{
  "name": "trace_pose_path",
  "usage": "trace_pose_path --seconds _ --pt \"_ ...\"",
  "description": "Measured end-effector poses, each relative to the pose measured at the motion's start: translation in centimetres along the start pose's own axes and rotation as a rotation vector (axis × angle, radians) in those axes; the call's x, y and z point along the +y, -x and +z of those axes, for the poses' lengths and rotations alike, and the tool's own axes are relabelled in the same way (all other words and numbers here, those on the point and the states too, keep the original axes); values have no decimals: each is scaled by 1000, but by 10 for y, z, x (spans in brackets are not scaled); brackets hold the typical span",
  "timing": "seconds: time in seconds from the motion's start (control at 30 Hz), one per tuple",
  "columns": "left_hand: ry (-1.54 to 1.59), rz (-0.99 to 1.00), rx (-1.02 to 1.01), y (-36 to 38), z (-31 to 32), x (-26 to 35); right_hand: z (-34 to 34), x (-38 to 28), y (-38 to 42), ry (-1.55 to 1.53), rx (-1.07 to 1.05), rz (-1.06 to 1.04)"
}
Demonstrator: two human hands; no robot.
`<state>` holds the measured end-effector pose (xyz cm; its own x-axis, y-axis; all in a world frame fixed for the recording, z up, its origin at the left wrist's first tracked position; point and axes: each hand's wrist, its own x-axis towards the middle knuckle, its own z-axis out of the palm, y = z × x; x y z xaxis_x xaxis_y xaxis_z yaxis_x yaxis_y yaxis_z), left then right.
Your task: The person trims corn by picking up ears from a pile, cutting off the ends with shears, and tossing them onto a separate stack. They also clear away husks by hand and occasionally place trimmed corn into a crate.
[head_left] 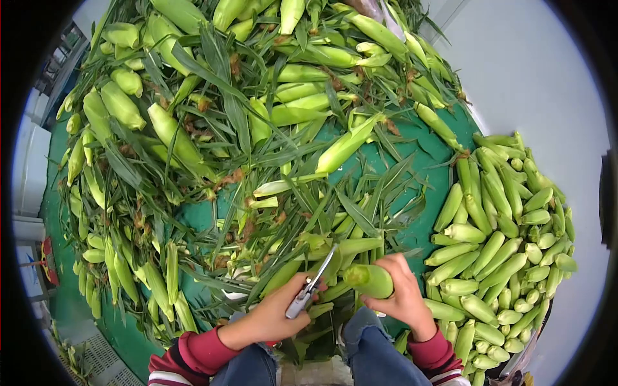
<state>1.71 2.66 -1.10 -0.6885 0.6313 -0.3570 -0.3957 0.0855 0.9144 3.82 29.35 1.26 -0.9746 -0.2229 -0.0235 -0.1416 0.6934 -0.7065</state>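
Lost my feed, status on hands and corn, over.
Left hand closed on shears, blades open. Right hand gripping corn ear. Loose husk leaves crowd the work spot.

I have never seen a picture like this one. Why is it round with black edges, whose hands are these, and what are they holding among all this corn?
There is no machine here. A person wears one camera on the head; it looks forward and down, and its wide lens bends the picture into a circle with dark corners. At the bottom you see this person's own arms in red sleeves and knees in blue jeans. The left hand holds a pair of shears, blades pointing up. The right hand grips one ear of corn by its cut end. Ahead, on a green sheet, lies a big heap of untrimmed corn with long leaves. To the right lies a tidy pile of trimmed ears.
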Motion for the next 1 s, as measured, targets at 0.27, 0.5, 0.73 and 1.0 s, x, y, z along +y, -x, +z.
trace_pose_path --seconds 0.27,0.5,0.73,1.0 --pt "-215 312 312 -19 8 59 24 -23 -1 -133 -79 81" --pt "-309 216 406 -17 -2 57 27 -40 -4 -2 -77 51" --pt "663 -294 369 -34 -10 55 45 -33 -4 -111 108 23" --pt "928 -130 257 -40 2 50 93 4 7 -1295 1 427"
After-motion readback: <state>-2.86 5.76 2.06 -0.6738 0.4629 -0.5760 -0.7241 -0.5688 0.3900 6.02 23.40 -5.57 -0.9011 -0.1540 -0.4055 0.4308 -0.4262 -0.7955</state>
